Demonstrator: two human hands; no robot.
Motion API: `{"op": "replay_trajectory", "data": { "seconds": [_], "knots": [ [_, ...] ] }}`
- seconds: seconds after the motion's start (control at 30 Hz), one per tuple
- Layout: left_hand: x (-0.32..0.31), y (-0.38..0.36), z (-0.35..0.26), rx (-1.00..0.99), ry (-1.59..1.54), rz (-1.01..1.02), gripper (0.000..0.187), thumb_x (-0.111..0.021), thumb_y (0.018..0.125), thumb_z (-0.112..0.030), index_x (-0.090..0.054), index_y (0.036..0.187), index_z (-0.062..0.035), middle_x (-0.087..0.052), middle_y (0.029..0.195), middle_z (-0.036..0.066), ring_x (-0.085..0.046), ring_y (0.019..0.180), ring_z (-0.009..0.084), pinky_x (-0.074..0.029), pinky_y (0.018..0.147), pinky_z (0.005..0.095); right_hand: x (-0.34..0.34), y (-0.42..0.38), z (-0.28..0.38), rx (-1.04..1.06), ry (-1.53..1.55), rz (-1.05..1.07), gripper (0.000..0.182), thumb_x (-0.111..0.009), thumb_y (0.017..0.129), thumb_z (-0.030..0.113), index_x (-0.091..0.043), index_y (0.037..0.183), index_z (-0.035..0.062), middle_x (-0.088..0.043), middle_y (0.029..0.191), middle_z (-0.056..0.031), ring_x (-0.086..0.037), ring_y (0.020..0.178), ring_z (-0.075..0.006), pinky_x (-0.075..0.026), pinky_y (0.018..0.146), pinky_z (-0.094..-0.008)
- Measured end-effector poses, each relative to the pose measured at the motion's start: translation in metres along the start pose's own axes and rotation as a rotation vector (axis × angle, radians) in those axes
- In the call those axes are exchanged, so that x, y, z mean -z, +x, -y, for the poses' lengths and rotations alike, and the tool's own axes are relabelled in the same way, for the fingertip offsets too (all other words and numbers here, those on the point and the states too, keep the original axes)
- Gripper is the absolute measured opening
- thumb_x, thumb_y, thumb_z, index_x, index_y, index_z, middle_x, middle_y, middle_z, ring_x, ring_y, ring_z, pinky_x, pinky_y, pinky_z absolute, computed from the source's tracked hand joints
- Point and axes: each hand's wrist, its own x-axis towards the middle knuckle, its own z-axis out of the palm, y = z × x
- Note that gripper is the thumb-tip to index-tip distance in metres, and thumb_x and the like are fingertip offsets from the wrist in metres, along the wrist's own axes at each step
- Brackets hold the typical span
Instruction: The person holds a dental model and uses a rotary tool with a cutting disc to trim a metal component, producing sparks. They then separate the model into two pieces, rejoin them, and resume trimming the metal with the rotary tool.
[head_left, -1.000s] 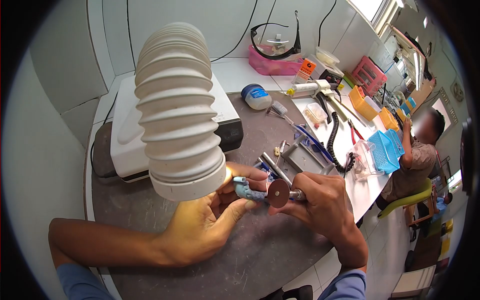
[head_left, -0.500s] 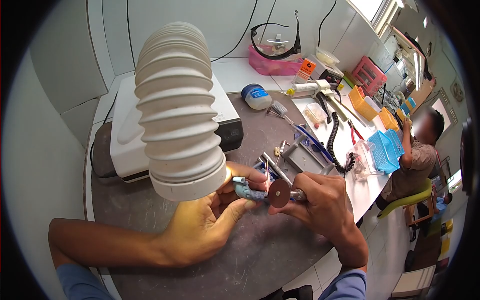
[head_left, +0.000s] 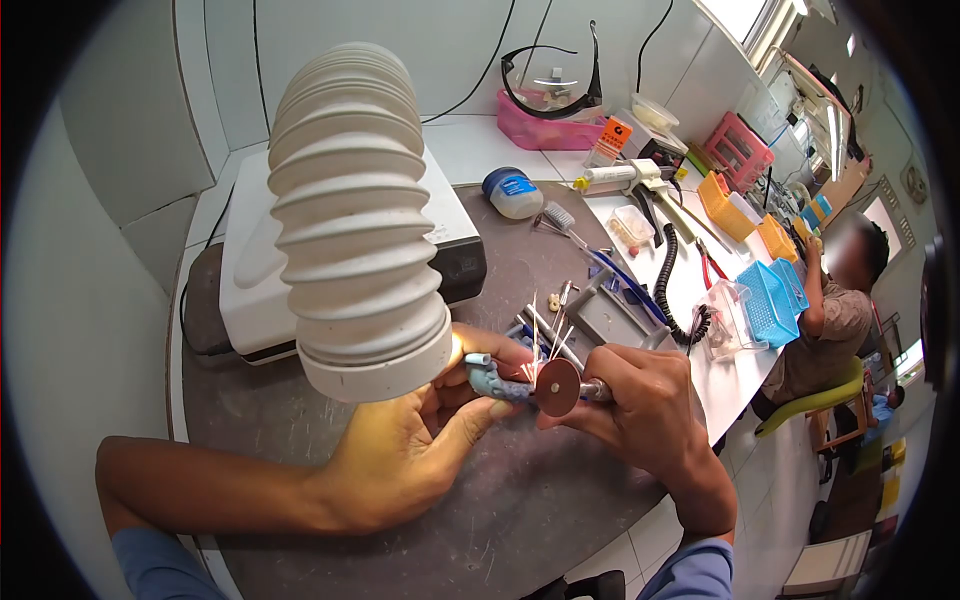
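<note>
My left hand [head_left: 400,450] pinches a small, lumpy grey-blue dental casting [head_left: 484,378] between thumb and fingers; a short tube-like stub sticks up from it. In my right hand [head_left: 645,405] is a rotary handpiece [head_left: 597,389] with a thin reddish-brown cutting disc [head_left: 558,387] on its end. The disc's edge meets the right end of the casting, and thin bright sparks [head_left: 541,345] fly upward from there. Both hands are close together above the dark grey bench mat [head_left: 470,520]. Fingers hide much of the casting's underside.
A ribbed white suction hose [head_left: 355,220] hangs just above my left hand, before a white machine [head_left: 245,260]. Beyond my hands lie a grey tray [head_left: 610,325], a blue-labelled jar [head_left: 513,192] and a coiled black cord [head_left: 672,280]. At right, another person [head_left: 825,310] sits by blue baskets [head_left: 770,300].
The sparks have spread into a wider, brighter fan above the disc. Both hands, the casting and the handpiece stay almost in the same place.
</note>
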Motion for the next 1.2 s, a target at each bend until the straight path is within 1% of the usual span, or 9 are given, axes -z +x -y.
{"op": "replay_trajectory", "data": {
  "seconds": [0.13, 0.23, 0.43, 0.53, 0.67, 0.8, 0.93, 1.0, 1.2],
  "knots": [
    [0.0, 0.0002, 0.0023, -0.019, 0.001, -0.005, 0.027, -0.051, 0.092, 0.007, -0.046, 0.118, 0.0015, -0.053, 0.118, 0.011, -0.056, 0.11, 0.0147, -0.045, 0.097, 0.0295, 0.0016, 0.0002, 0.0009, -0.027, -0.004, 0.019, 0.05, -0.079, 0.07, 0.048, -0.048, 0.062, 0.0092, -0.052, 0.053, -0.0032, -0.053, 0.043, -0.0177, -0.04, 0.041, -0.0309],
    [0.0002, 0.0, 0.0022, 0.016, -0.023, -0.004, 0.027, -0.051, 0.092, 0.007, -0.046, 0.118, 0.0016, -0.053, 0.118, 0.011, -0.056, 0.11, 0.0148, -0.045, 0.097, 0.0297, 0.0009, 0.0002, 0.0002, -0.021, -0.003, 0.02, 0.05, -0.079, 0.07, 0.048, -0.049, 0.062, 0.009, -0.052, 0.054, -0.0032, -0.053, 0.043, -0.0177, -0.04, 0.041, -0.0311],
    [0.0, 0.0003, 0.0021, -0.023, 0.024, -0.008, 0.027, -0.052, 0.092, 0.007, -0.046, 0.118, 0.0016, -0.054, 0.117, 0.011, -0.056, 0.11, 0.015, -0.045, 0.097, 0.0297, 0.0, 0.0003, 0.0, -0.023, 0.016, 0.005, 0.05, -0.078, 0.07, 0.048, -0.049, 0.062, 0.0089, -0.052, 0.054, -0.0032, -0.053, 0.043, -0.0176, -0.04, 0.041, -0.0315],
    [-0.0002, 0.0, 0.0033, -0.002, -0.013, 0.001, 0.031, -0.05, 0.091, 0.01, -0.046, 0.12, 0.0007, -0.054, 0.116, 0.01, -0.056, 0.11, 0.0135, -0.045, 0.096, 0.028, 0.0002, 0.0002, 0.0001, -0.019, 0.008, 0.003, 0.05, -0.078, 0.07, 0.049, -0.049, 0.062, 0.0088, -0.053, 0.054, -0.0034, -0.053, 0.043, -0.0175, -0.04, 0.041, -0.0315],
    [0.0, 0.0001, 0.0034, -0.009, -0.028, -0.008, 0.031, -0.05, 0.091, 0.01, -0.046, 0.12, 0.0004, -0.054, 0.115, 0.009, -0.056, 0.109, 0.0133, -0.045, 0.096, 0.028, 0.001, -0.0011, -0.0012, -0.039, 0.01, 0.037, 0.05, -0.078, 0.07, 0.049, -0.049, 0.062, 0.009, -0.053, 0.054, -0.0035, -0.054, 0.043, -0.0176, -0.041, 0.041, -0.0314],
    [0.0001, -0.0002, 0.002, 0.013, -0.028, -0.008, 0.031, -0.051, 0.091, 0.009, -0.046, 0.121, 0.0003, -0.055, 0.115, 0.009, -0.056, 0.109, 0.013, -0.045, 0.095, 0.0279, 0.0022, 0.0014, 0.0012, -0.011, -0.011, 0.015, 0.051, -0.078, 0.07, 0.049, -0.048, 0.062, 0.009, -0.053, 0.054, -0.0035, -0.054, 0.043, -0.0177, -0.04, 0.041, -0.0313],
    [-0.0003, 0.0002, 0.0035, -0.001, -0.019, -0.023, 0.031, -0.051, 0.091, 0.01, -0.047, 0.12, 0.0003, -0.055, 0.115, 0.009, -0.056, 0.109, 0.0128, -0.045, 0.095, 0.0279, 0.002, 0.0004, 0.0004, -0.038, 0.005, 0.026, 0.05, -0.078, 0.07, 0.049, -0.049, 0.062, 0.009, -0.053, 0.054, -0.0033, -0.054, 0.043, -0.0179, -0.041, 0.041, -0.0313],
    [0.0011, 0.0006, 0.0037, -0.017, -0.005, 0.009, 0.027, -0.052, 0.092, 0.007, -0.046, 0.118, 0.0018, -0.053, 0.117, 0.011, -0.056, 0.11, 0.0148, -0.046, 0.098, 0.0297, 0.0016, 0.0005, 0.0006, -0.041, 0.012, 0.028, 0.05, -0.078, 0.07, 0.049, -0.049, 0.062, 0.009, -0.053, 0.054, -0.0033, -0.054, 0.043, -0.018, -0.041, 0.041, -0.0313],
    [0.0005, 0.0008, 0.0029, -0.011, 0.012, 0.002, 0.027, -0.052, 0.092, 0.007, -0.046, 0.118, 0.0018, -0.053, 0.117, 0.01, -0.056, 0.11, 0.0148, -0.045, 0.098, 0.0299, 0.0011, 0.0004, 0.0002, -0.034, 0.003, 0.01, 0.051, -0.078, 0.069, 0.049, -0.049, 0.062, 0.0089, -0.053, 0.053, -0.0033, -0.053, 0.042, -0.0174, -0.04, 0.041, -0.0312]
  ]
}}
